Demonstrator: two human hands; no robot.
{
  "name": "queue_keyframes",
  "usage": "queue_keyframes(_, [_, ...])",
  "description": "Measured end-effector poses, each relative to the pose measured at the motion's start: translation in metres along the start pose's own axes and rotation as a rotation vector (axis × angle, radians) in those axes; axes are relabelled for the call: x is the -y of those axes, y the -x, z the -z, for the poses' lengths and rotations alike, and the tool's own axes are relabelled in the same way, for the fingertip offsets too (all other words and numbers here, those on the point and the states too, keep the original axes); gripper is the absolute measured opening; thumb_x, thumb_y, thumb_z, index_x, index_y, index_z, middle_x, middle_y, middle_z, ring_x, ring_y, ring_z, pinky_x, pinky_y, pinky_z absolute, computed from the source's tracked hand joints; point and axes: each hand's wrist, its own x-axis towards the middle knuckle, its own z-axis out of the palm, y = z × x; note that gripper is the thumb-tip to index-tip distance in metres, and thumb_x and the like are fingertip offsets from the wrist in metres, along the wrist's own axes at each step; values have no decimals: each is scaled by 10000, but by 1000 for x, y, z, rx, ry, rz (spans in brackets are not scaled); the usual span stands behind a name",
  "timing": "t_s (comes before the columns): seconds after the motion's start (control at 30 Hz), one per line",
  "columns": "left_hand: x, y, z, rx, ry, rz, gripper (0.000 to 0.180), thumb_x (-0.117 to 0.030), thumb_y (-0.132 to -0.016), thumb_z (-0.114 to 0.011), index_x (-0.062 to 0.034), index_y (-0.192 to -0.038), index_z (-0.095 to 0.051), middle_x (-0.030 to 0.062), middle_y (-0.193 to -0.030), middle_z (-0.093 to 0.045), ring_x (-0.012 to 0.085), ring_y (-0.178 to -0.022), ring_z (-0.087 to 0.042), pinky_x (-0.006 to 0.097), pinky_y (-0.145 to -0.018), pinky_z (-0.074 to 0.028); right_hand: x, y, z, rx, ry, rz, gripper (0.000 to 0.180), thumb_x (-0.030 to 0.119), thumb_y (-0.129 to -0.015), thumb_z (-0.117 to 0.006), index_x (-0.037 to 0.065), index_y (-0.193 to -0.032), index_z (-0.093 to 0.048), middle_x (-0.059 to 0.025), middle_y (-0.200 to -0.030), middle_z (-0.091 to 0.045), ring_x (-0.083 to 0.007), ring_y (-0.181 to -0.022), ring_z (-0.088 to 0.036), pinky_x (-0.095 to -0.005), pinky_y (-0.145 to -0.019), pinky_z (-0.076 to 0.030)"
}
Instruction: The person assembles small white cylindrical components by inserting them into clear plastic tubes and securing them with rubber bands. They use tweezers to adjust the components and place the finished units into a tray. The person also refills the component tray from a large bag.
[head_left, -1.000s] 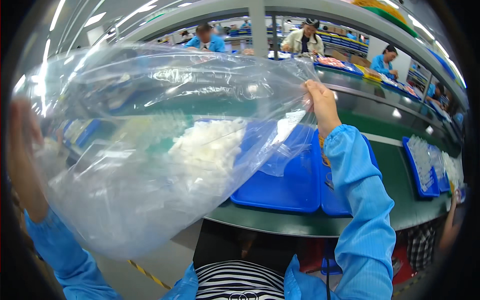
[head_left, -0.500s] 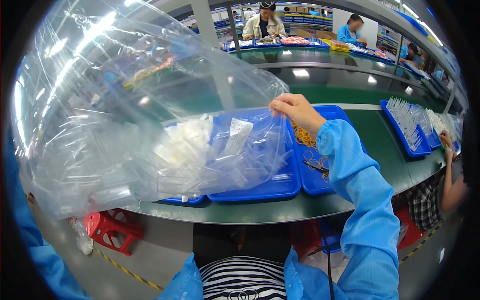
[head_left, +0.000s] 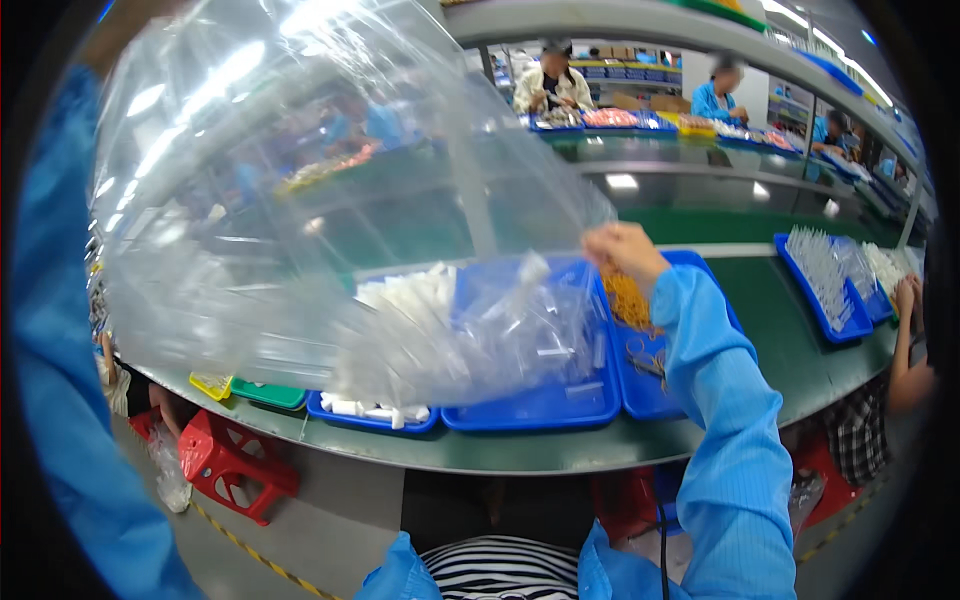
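Clear plastic bag (head_left: 330,200) held high over surface (head_left: 560,450), above blue trays (head_left: 540,400). Right hand (head_left: 620,250) fingers pinch bag corner. Left hand out of view behind bag; grip unclear. Judgement: keep corners taut, mouth spread, lift clear of trays.

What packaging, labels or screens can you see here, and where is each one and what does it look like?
Clear plastic bag: large, crinkled, see-through, held up over the bench; right hand pinches its right edge.
Left hand: out of view behind the bag's top left.
No labels, signs or screens can be made out.
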Motion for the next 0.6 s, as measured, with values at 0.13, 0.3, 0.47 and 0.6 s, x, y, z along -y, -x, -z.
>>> queue_keyframes(0.13, [-55,10,-54,86,-50,-106,622,-552,-806,-767,17,-1047,-694,145,-807,-712,226,-641,-648,317,-589,-520,16,-14,24,-384,194,186,608,170,-798,-744,-41,-1327,-531,-230,-1273,-599,-281,-1109,-619,-395,-968,-497])
queue_keyframes(0.3, [-61,9,-101,52,51,-237,740,-670,-761,-758,14,-1023,-652,84,-646,-567,146,-523,-576,261,-501,-476,213,16,-53,-109,-70,706,641,461,-962,-614,-43,-1347,-518,-160,-1272,-603,-205,-1227,-551,-307,-1027,-406])
queue_keyframes(0.47, [-62,7,-120,-17,120,-395,691,-606,-818,-745,2,-1124,-628,132,-764,-657,177,-602,-636,294,-531,-507,324,-15,-86,-198,59,1158,780,602,-903,-615,-44,-1333,-532,-195,-1058,-658,-256,-931,-617,-388,-811,-492])
queue_keyframes(0.6, [-77,15,-122,-60,394,-537,488,-341,-814,-815,-9,-1129,-646,104,-917,-703,191,-796,-663,322,-693,-527,370,14,-91,-125,99,960,207,170,-971,-601,-18,-1007,-679,-87,-877,-690,-164,-779,-660,-349,-681,-538])
